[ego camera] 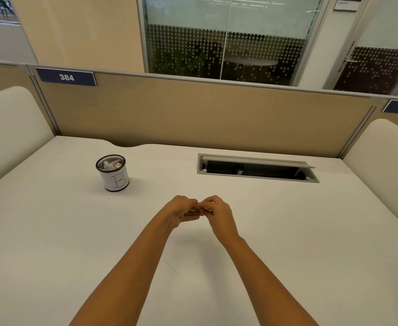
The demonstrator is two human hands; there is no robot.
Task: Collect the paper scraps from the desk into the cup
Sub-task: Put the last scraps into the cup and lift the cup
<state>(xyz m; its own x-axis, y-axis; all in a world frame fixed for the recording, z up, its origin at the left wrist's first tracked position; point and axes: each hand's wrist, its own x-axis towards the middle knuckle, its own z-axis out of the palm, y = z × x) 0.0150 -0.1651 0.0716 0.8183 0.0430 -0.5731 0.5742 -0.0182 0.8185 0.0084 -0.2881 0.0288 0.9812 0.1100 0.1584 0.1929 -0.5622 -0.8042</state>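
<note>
- Crumpled white paper scraps point(110, 164) sit inside the black mesh cup with a white "B" label point(112, 172), back left on the plain white desk point(287, 231); none visibly loose.
- Left hand point(181, 211) and right hand point(216, 211) meet fingertip to fingertip, curled; can't tell if anything's pinched.
- Scraps look super light and soft, so a gentle pinch anywhere probably works.

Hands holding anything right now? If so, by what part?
Cannot tell. Left hand and right hand meet fingertip to fingertip above the desk; any scrap between them is hidden.
</note>
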